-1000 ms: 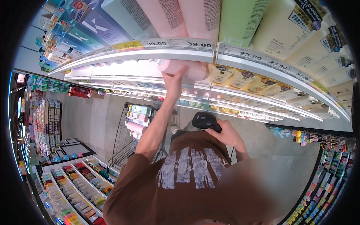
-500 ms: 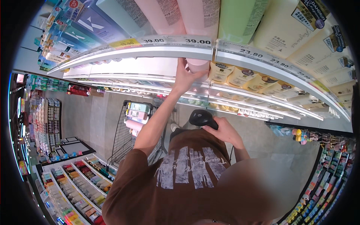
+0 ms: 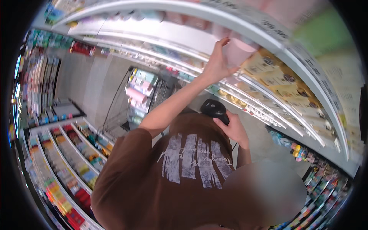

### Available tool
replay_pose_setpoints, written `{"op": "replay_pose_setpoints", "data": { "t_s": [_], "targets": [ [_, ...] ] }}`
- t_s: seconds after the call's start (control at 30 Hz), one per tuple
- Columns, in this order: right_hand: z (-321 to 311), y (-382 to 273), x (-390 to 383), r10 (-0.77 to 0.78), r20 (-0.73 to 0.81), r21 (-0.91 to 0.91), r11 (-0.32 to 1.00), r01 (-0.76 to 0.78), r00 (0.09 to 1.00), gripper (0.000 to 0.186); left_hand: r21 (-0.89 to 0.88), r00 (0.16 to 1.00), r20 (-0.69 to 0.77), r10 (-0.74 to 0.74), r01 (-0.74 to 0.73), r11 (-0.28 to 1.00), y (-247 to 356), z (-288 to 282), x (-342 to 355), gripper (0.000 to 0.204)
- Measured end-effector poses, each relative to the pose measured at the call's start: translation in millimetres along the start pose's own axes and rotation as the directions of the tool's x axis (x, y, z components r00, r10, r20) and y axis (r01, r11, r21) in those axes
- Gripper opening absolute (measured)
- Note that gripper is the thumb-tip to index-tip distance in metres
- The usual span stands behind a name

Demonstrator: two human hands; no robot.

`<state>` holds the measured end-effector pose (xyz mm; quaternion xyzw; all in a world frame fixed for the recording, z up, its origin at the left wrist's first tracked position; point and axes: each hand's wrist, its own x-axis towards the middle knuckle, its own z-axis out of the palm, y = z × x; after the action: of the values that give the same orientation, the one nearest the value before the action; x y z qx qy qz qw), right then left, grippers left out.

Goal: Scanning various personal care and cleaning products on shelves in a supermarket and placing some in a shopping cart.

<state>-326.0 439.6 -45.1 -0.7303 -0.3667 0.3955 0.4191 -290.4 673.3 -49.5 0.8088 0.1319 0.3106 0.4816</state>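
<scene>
My left hand reaches up to the shelf, its fingers closed around a pale pink bottle just below the shelf's front edge. The bottle's upper part is hidden behind that edge. Yellow pouches stand in a row close by on the right. Lower down, in front of my brown shirt, my right hand grips a black handheld barcode scanner by its handle, its head tilted up to the left.
A wire shopping cart holding several pink and green packages stands to the left. The white shelf edge curves overhead with bottles above it. Low product racks fill the lower left, and another display is at right.
The whole view has turned and blurred, with the shelf now slanting down to the right. More of the pink bottle shows in my left hand. The scanner stays in my right hand.
</scene>
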Motion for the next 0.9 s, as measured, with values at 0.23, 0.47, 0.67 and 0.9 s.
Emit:
{"op": "replay_pose_setpoints", "data": {
  "t_s": [0.23,0.47,0.67,0.9],
  "targets": [
    [27,-1,43,0.091,0.063,-0.040,0.995,-0.089,0.994,0.038,-0.119,0.863,-0.444,-0.242,0.210,0.970,-71,-83,-103,0.068],
    [73,-22,104,0.150,0.267,-0.259,0.963,-0.079,0.952,0.041,-0.377,0.282,-0.556,-0.782,0.753,0.540,-251,-196,-280,0.078],
    [140,-48,152,0.259,0.348,-0.368,0.922,-0.122,0.901,0.043,-0.532,-0.044,-0.548,-0.835,0.789,0.308,-399,-305,-371,0.098],
    [210,-74,172,0.355,0.341,-0.356,0.906,-0.230,0.871,0.042,-0.527,-0.396,-0.525,-0.754,0.846,-0.077,-481,-345,-362,0.120]
  ]
}}
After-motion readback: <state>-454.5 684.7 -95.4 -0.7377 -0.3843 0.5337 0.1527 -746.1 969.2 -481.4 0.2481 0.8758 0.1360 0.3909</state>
